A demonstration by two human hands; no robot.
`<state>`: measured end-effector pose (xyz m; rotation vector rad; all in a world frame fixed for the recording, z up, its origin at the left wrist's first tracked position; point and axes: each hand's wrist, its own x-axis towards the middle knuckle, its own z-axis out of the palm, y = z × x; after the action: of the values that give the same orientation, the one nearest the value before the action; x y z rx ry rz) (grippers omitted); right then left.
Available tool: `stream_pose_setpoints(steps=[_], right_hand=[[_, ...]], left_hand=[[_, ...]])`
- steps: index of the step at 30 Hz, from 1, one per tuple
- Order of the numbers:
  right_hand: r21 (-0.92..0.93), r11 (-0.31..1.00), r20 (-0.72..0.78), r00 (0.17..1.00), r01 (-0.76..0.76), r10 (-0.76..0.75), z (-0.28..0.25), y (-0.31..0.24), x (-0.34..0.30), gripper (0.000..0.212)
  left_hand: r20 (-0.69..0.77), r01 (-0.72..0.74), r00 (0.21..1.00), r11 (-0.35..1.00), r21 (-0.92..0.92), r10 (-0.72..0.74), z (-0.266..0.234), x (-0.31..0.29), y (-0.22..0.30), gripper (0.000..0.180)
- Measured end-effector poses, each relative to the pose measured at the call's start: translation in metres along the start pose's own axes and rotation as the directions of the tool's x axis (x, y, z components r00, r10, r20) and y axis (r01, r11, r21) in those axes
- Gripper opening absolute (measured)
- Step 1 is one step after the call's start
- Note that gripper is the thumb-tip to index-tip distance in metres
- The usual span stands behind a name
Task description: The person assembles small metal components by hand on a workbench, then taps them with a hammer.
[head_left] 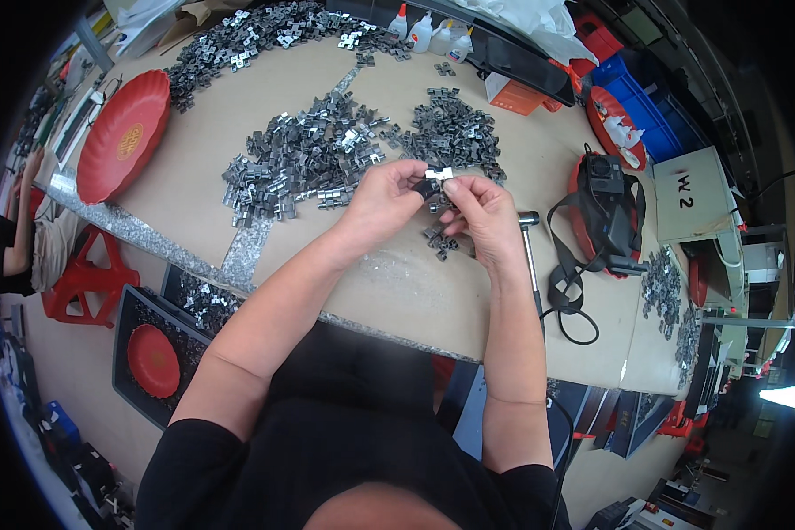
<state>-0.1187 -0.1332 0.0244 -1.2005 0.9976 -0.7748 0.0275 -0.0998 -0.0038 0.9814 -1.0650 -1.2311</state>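
Note:
Over the front middle of the table, my left hand (382,201) and my right hand (492,216) meet with fingertips closed on a small shiny bent metal piece (438,174). It has notched edges; its exact kind is too small to tell. A dark bit beneath it is partly hidden by my left fingers. Just below my right fingers lie a few loose metal pieces (442,245). Beyond my left hand spreads a large heap of similar metal pieces (305,155), and a smaller, darker heap (450,128) sits behind my right hand.
A red scalloped tray (125,137) stands at the left, with more pieces heaped (247,40) along the back. White squeeze bottles (421,34) are at the rear. A hammer (528,221) and black strapped device (605,203) lie at right. Another person's arm (22,212) shows far left.

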Motion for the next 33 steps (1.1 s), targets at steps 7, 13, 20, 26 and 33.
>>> stream_pose_setpoints(steps=[7, 13, 20, 26, 33], right_hand=[[-0.008, 0.983, -0.071, 0.980, 0.185, -0.185, 0.007, -0.002, 0.001, 0.018], [0.023, 0.978, -0.042, 0.977, 0.209, -0.208, 0.009, -0.002, -0.004, 0.018], [0.070, 0.966, -0.035, 0.969, 0.247, -0.245, 0.009, 0.003, -0.003, 0.017], [-0.628, 0.776, -0.123, 0.978, 0.053, -0.167, -0.040, 0.003, 0.007, 0.019], [-0.861, 0.508, 0.038, 0.997, -0.001, 0.067, -0.042, -0.017, -0.008, 0.023]], left_hand=[[0.098, 0.182, 0.977, 0.979, 0.092, -0.190, -0.011, 0.004, 0.008, 0.012], [0.074, -0.061, 0.995, 0.996, -0.065, 0.066, -0.004, 0.000, 0.007, 0.011], [0.107, -0.072, 0.991, 0.990, -0.121, 0.085, -0.011, 0.000, 0.001, 0.010], [-0.166, 0.201, 0.974, 0.930, 0.307, -0.155, -0.009, 0.009, 0.005, 0.015], [-0.020, -0.027, 0.991, 0.352, 0.936, 0.132, 0.001, 0.004, -0.006, 0.026]])
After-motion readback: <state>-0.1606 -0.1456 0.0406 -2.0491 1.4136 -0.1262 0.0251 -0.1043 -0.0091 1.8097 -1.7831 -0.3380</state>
